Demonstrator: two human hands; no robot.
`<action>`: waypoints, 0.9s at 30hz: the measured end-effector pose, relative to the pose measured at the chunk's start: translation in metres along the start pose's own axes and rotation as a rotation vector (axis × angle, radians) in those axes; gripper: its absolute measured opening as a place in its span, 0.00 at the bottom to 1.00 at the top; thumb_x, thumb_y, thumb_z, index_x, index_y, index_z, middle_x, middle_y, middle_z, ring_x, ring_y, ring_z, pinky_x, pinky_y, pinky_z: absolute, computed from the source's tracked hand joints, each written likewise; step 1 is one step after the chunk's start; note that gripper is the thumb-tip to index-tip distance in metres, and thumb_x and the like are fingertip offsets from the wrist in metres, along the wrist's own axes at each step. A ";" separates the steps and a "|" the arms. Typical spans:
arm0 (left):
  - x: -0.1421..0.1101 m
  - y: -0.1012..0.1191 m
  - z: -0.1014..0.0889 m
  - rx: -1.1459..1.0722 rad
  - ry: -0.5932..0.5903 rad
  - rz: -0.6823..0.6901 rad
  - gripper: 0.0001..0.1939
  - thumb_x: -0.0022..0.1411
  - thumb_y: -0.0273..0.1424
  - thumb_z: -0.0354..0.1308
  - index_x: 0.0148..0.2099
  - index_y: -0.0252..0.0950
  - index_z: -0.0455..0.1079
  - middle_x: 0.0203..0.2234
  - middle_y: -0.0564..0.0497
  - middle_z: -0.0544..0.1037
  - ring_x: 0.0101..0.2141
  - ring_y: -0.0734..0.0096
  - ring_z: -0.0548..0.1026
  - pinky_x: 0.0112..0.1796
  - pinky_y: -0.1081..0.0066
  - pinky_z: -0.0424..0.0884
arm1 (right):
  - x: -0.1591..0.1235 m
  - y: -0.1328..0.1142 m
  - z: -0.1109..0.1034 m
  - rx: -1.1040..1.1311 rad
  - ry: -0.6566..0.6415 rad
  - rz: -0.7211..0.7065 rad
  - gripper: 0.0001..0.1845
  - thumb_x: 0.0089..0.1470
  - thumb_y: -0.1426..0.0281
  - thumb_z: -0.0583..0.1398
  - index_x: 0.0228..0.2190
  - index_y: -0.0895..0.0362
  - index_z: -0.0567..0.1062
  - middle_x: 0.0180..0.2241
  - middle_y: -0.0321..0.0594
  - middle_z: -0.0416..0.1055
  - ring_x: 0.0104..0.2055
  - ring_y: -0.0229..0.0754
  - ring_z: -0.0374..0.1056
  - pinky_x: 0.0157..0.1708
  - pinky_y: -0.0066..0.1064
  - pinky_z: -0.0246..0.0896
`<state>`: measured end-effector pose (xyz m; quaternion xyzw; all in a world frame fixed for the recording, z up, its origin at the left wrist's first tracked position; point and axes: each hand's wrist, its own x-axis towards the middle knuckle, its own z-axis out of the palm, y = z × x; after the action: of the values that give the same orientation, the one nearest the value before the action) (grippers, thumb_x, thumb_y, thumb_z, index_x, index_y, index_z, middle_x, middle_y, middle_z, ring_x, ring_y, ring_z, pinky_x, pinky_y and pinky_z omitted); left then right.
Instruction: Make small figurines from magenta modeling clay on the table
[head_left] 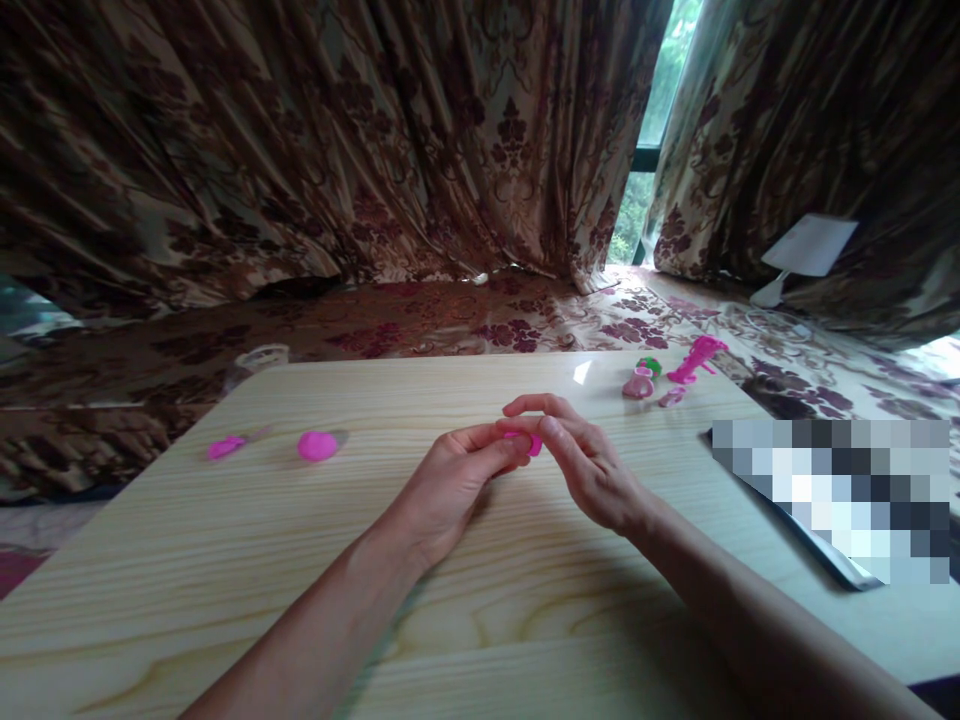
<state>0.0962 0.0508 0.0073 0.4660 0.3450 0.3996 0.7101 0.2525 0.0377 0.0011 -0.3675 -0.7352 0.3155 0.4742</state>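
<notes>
Over the middle of the table, my left hand [472,460] pinches a small bright pink lump of what looks like modelling clay [535,445] between thumb and fingers. My right hand [581,455] meets it from the other side, its thumb and curved fingers pressed at the lump's right end. Most of the lump is hidden by my fingers, so its shape cannot be made out. A rounded pink ball [317,446] of similar look rests on the table to the left. Farther left lies a pink piece [226,446] with a thin pale part sticking out.
Pale wood-grain table [450,620]. At its back right are a pink toy-like object [697,360], a green and pink item [649,368] and small pinkish pieces [638,386]. A dark-edged, pixelated flat object [825,500] lies at right. Behind stand a white lamp [810,245] and curtains [375,130].
</notes>
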 end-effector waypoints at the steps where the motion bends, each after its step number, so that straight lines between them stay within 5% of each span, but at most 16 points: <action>1: 0.000 0.000 0.000 -0.005 0.009 -0.001 0.06 0.51 0.30 0.62 0.34 0.36 0.76 0.28 0.53 0.76 0.31 0.77 0.69 0.39 0.74 0.61 | 0.000 0.000 -0.001 0.000 0.005 0.005 0.21 0.63 0.63 0.43 0.46 0.49 0.72 0.47 0.38 0.65 0.52 0.39 0.59 0.55 0.36 0.51; 21: 0.004 -0.005 -0.001 -0.126 0.081 -0.025 0.05 0.51 0.29 0.63 0.33 0.34 0.75 0.28 0.52 0.76 0.31 0.77 0.70 0.41 0.71 0.63 | 0.001 -0.001 -0.005 -0.019 0.042 -0.012 0.19 0.62 0.65 0.45 0.43 0.52 0.74 0.46 0.39 0.66 0.52 0.40 0.59 0.55 0.36 0.51; 27: 0.003 -0.003 0.000 -0.093 0.069 -0.011 0.06 0.51 0.28 0.61 0.35 0.34 0.75 0.29 0.52 0.76 0.34 0.76 0.70 0.42 0.72 0.63 | 0.002 0.004 -0.001 0.132 0.106 0.106 0.16 0.56 0.68 0.55 0.48 0.53 0.67 0.41 0.40 0.69 0.43 0.39 0.66 0.45 0.35 0.62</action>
<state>0.0982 0.0525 0.0043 0.4167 0.3531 0.4272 0.7206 0.2543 0.0415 -0.0013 -0.3902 -0.6662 0.3680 0.5181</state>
